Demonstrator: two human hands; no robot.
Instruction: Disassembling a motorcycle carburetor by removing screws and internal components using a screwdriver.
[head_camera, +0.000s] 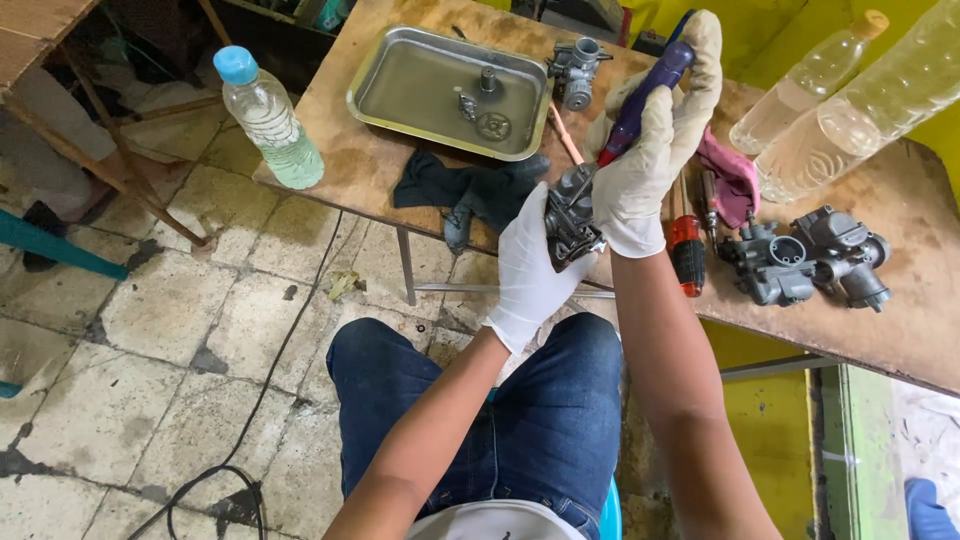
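Observation:
My left hand (528, 268), in a white glove, grips a small grey carburetor (571, 218) from below, over the table's front edge. In my right hand (650, 150), also gloved, is a screwdriver with a purple handle (648, 92). Its tip points down into the top of the carburetor. Both hands hover above my knees in blue jeans (540, 420).
A wooden table (340, 150) carries a metal tray (400, 85) with small parts, a dark rag (462, 192), another carburetor (577, 68) at the back and two joined ones (815, 258) at right, a red-handled tool (686, 252), a pink cloth (735, 175) and three plastic bottles (268, 120).

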